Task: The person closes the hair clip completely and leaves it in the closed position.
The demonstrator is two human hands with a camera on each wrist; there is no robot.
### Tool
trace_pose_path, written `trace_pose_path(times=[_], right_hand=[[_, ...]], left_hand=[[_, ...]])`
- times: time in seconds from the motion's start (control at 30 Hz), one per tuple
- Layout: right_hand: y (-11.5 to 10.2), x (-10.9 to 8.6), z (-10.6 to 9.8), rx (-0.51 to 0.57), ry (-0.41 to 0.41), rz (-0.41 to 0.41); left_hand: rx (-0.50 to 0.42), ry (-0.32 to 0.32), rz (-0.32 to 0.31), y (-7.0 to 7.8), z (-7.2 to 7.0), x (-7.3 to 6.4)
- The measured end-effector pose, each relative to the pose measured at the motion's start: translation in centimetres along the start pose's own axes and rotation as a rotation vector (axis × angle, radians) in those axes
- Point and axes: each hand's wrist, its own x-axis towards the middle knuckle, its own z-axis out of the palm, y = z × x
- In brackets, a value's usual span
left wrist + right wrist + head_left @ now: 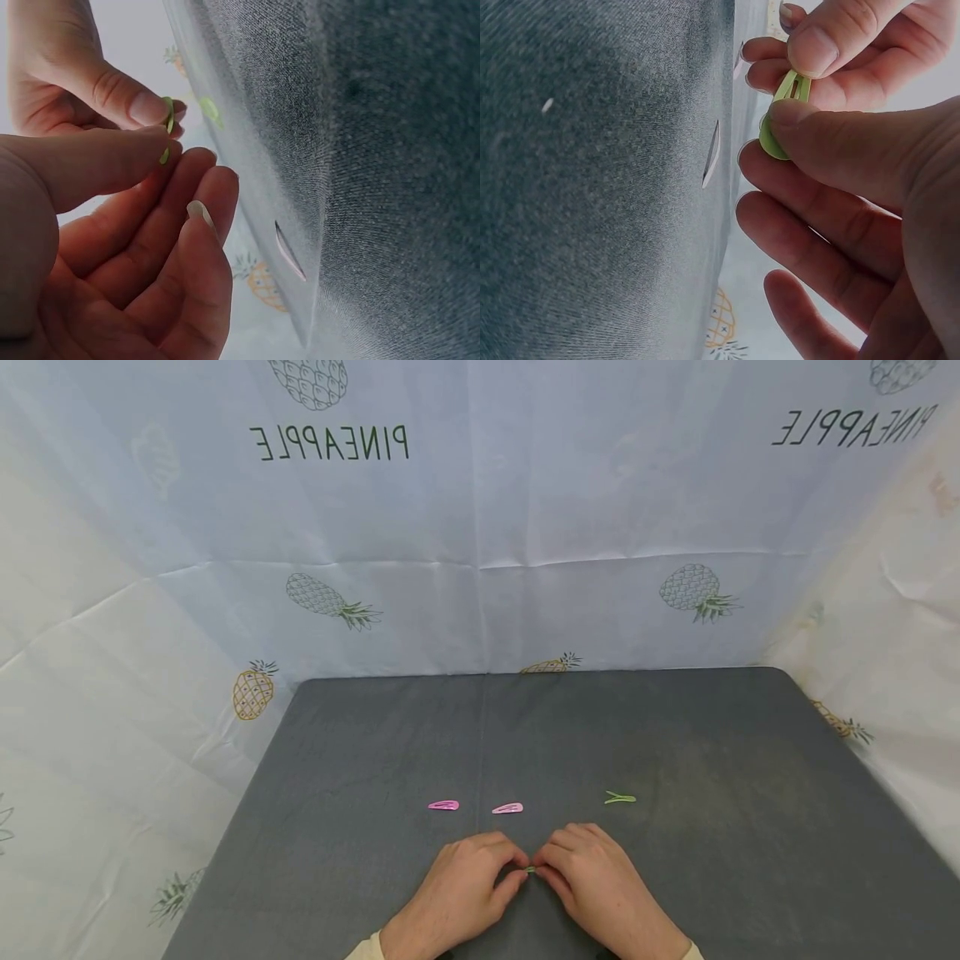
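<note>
Both hands meet low in the middle of the head view around a small green snap hair clip. My left hand pinches its narrow end between thumb and forefinger. The right hand pinches the broad, rounded end of the clip, as the right wrist view shows. Beyond the hands, a second green hair clip lies on the right with its two parts spread in a V. To the left lie a bright pink hair clip and a paler pink hair clip, spaced apart in a rough row.
All the loose clips lie on a dark grey cloth-covered table with a faint crease down it. White pineapple-printed curtains hang behind the table and along both sides.
</note>
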Motion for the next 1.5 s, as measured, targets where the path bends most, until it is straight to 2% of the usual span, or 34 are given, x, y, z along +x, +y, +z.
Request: trace_pose_path(times=[0.33,0.6,0.83,1.13,1.5], right_hand=[[0.05,-0.02,0.18,0.007,0.017,-0.018],[0.1,0.05,0.31,0.006,0.017,-0.027],[0.13,0.17,0.52,0.007,0.054,-0.068],[0.18,0.04,0.66,-0.005,0.042,-0.076],[0.02,0.19,0.82,-0.01,0.061,-0.088]], left_hand=[[0.001,0.033,0.036,-0.02,-0.01,-0.04],[0.004,0.023,0.035,-0.06,-0.06,0.02],[-0.006,0.011,0.024,-0.11,-0.08,0.1],[0.045,0.032,0.065,-0.1,0.02,-0.06],[0.039,0.008,0.047,-0.09,-0.08,-0.04]])
